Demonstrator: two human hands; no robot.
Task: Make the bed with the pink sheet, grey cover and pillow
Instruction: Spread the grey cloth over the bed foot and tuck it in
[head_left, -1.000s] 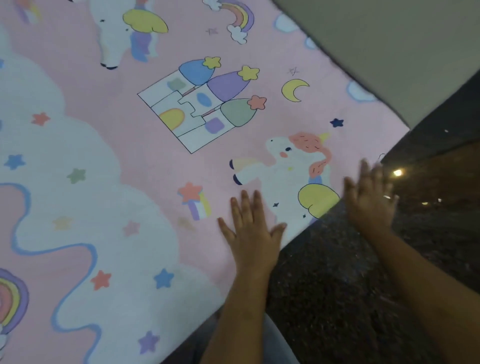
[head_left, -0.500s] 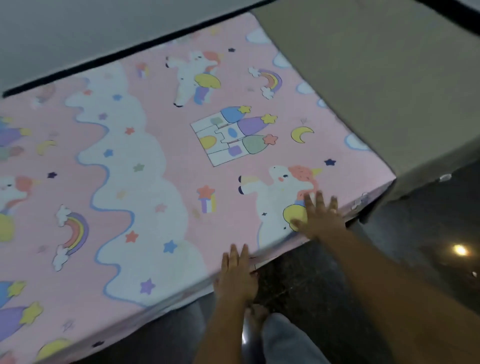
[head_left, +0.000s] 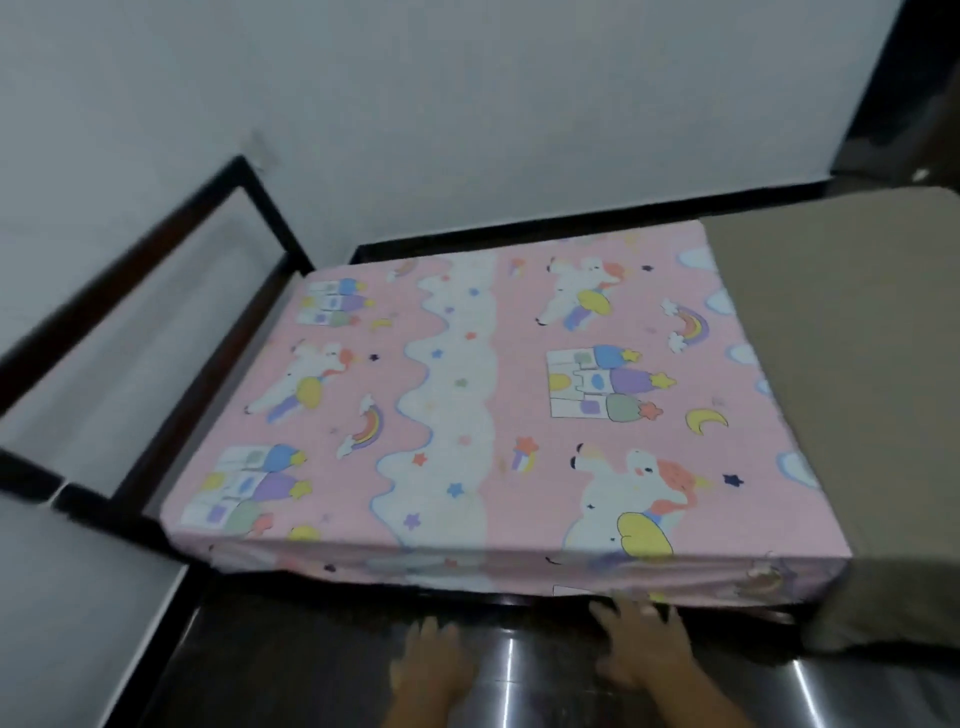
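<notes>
frame (head_left: 202, 400) at left; on it the pink sheet (head_left: 467, 415) lies smooth, seemingly done. my left hand (head_left: 431, 665) hovers below it, fingers loose; my right hand (head_left: 644, 649), apart, rests straight fingers at the hem. grey cover (head_left: 841, 389) sits at the right end, unspread; pillow unseen.

Pale wall (head_left: 467, 104), dark bed frame (head_left: 130, 257), glossy, perhaps tiled, dark floor (head_left: 311, 665).

Open reach across top of pink sheet (head_left: 493, 415) from near side. Blocked right by grey cover (head_left: 841, 364), hanging over near edge. Hemmed left by black frame rail (head_left: 156, 260), behind by wall (head_left: 467, 104). Dark gap under near edge above glossy floor (head_left: 311, 665).
</notes>
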